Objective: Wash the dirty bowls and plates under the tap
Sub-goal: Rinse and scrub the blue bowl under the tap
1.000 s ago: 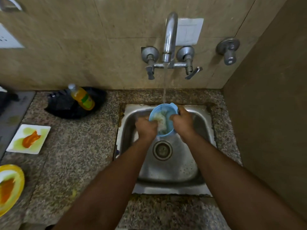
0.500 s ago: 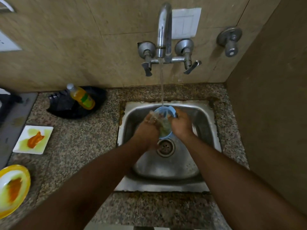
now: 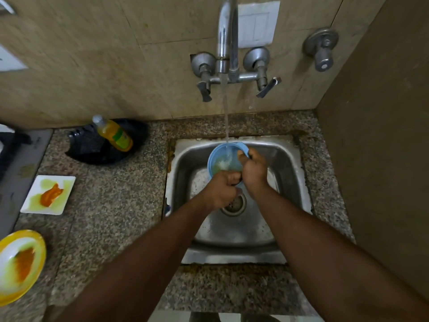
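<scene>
- I hold the blue bowl (image 3: 224, 159) over the steel sink (image 3: 287, 159), tilted toward me, right under the tap (image 3: 227, 40).
- The water stream (image 3: 225, 117) falls into the bowl, where pale, greenish residue sits.
- My right hand (image 3: 254, 171) grips the bowl's right rim, thumb hooked over the edge.
- My left hand (image 3: 221, 190) is curled at the bowl's near edge; I cannot tell whether it grips the rim.
- On the granite counter (image 3: 111, 217) to my left wait a white square plate (image 3: 50, 195) smeared orange and a yellow bowl (image 3: 19, 266), also dirty.
- A bottle of yellow liquid (image 3: 113, 133) lies on a black bag (image 3: 92, 149) near the wall.
</scene>
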Tool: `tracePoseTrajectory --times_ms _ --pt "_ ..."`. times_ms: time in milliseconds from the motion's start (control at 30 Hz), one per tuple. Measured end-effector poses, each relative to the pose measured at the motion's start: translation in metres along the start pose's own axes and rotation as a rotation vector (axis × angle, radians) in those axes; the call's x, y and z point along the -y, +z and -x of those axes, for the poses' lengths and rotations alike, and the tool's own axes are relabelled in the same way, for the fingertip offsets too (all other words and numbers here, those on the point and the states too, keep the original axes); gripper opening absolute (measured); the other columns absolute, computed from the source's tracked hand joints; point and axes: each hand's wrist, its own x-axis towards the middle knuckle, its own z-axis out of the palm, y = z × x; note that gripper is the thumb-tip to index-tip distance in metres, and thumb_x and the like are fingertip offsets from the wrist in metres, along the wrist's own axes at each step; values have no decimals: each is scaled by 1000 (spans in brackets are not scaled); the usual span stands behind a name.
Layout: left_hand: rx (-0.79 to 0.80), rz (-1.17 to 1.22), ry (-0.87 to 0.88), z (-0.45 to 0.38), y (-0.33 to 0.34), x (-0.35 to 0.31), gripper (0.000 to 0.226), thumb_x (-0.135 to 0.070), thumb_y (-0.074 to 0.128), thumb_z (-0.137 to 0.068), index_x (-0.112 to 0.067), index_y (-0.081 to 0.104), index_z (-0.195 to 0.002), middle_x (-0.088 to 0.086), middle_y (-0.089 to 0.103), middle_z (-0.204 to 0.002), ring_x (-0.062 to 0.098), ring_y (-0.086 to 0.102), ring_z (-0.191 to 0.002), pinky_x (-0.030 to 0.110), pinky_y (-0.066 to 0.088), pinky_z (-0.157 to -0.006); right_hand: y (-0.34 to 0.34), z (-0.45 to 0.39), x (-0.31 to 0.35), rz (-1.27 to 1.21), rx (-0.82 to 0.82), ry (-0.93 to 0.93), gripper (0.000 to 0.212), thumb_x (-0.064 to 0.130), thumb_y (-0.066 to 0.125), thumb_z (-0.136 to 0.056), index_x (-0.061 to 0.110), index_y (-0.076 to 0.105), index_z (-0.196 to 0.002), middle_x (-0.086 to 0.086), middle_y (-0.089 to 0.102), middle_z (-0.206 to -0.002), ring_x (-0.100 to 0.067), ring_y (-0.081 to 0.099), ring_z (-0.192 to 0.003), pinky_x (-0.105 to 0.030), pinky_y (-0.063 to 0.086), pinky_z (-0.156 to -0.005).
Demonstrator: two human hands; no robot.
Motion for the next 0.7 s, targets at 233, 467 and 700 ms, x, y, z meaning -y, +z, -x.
tracePoseTrajectory --times_ms 233,467,700 --pt "-20 -1188 16 5 -11 14 56 -43 58 -92 -24 53 -144 7 66 -133 28 63 -118 38 50 -104 8 11 -17 -52 75 62 26 14 65 -96 20 73 -120 1 74 -104 -21 69 -103 -40 56 -98" --pt "49 -954 20 12 -1 0 49 -35 66 -86 -9 66 -128 13 69 -125 32 64 -116 39 48 -105 9 40 -22 -122 55 109 28 28 62 -100 27 70 -127 5 73 -109 -15 68 -103 -28 56 -90" --pt "213 -1175 -102 11 -14 -31 68 -33 73 -82 -13 55 -144 13 59 -144 32 55 -132 42 43 -114 3 40 -13 -432 209 372 20 34 55 -105 26 68 -117 -9 74 -112 -24 72 -96 -40 61 -80"
